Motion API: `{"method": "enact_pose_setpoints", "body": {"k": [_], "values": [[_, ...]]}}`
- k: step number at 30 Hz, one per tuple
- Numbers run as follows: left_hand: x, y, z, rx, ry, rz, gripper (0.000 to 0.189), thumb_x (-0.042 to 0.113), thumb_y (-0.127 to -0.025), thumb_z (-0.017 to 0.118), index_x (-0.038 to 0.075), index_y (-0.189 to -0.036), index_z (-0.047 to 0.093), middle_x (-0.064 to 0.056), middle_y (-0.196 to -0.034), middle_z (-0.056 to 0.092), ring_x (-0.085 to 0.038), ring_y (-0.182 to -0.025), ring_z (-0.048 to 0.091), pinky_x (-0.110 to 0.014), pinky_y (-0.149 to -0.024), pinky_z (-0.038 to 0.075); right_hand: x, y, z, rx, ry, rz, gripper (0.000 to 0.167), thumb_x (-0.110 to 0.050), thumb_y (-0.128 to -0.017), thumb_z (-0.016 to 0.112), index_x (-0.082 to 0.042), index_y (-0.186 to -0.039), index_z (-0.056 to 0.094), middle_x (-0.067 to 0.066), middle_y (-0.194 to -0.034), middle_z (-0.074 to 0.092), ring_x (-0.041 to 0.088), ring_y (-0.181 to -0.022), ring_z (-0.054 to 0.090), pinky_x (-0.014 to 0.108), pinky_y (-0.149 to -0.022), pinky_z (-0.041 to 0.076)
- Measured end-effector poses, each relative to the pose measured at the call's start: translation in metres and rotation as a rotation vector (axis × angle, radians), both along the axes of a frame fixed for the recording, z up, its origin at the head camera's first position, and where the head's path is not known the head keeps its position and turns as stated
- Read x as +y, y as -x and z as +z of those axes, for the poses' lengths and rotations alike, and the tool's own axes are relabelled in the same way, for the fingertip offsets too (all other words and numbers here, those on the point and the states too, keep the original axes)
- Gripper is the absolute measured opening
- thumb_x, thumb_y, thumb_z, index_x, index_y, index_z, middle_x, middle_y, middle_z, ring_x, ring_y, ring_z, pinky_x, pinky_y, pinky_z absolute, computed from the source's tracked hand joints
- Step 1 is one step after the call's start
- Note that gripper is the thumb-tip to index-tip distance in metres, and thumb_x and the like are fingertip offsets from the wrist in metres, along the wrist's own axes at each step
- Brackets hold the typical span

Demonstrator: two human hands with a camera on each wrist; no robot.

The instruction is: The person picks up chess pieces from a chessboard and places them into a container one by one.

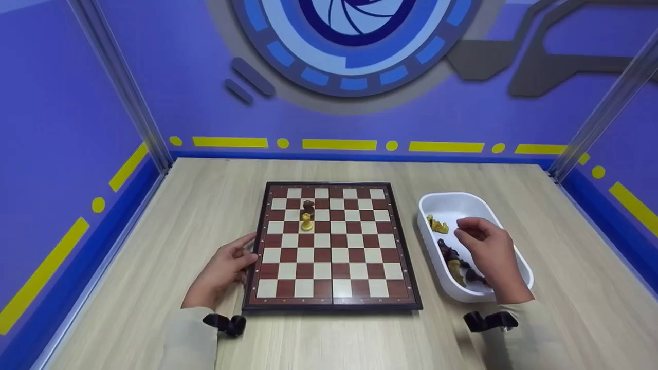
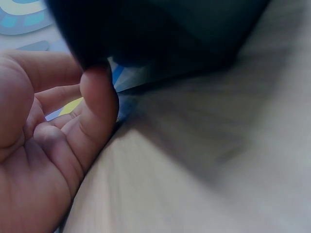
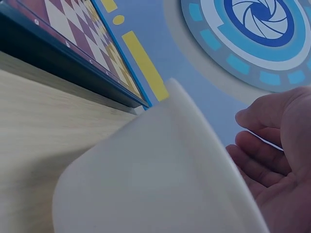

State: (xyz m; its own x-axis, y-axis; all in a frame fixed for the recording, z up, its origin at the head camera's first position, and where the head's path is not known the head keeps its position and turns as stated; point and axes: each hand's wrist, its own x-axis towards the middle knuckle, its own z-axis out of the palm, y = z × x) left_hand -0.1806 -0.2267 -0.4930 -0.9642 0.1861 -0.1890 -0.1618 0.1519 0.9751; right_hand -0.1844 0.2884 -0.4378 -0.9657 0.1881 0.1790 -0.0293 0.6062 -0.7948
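Note:
A chessboard [image 1: 330,257] with brown and cream squares and a dark rim lies at the middle of the table. My left hand [image 1: 222,271] grips its left edge, thumb on the rim; in the left wrist view the fingers [image 2: 97,92] meet the dark board [image 2: 160,29]. Two pieces stand on the board's far left part: a dark knight [image 1: 308,205] and, just nearer, a gold chess piece [image 1: 307,222]. Above the white tub [image 1: 462,295] hovers my right hand [image 1: 487,252], fingers loosely bent and nothing visible between them.
Inside the tub lie gold pieces [image 1: 438,224] at the far left and several dark pieces [image 1: 448,250] along the near left side. The wooden table [image 1: 216,205] runs to a blue back wall [image 1: 195,118], with side walls left and right.

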Motion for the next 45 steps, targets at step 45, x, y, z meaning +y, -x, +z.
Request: {"method": "enact_pose_setpoints", "body": {"k": [45], "values": [[0.0, 0.0, -0.001, -0.005, -0.033, 0.012, 0.063, 0.004, -0.096, 0.056, 0.008, -0.153, 0.028, -0.002, -0.087, 0.055, -0.008, -0.057, 0.055, -0.024, -0.048, 0.051, -0.053, 0.016, 0.006, 0.02, 0.031, 0.086, 0.029, -0.023, -0.09, 0.07, -0.005, -0.113, 0.068, 0.011, -0.107, 0.069, 0.0, -0.086, 0.06, 0.009, -0.073, 0.049]]}}
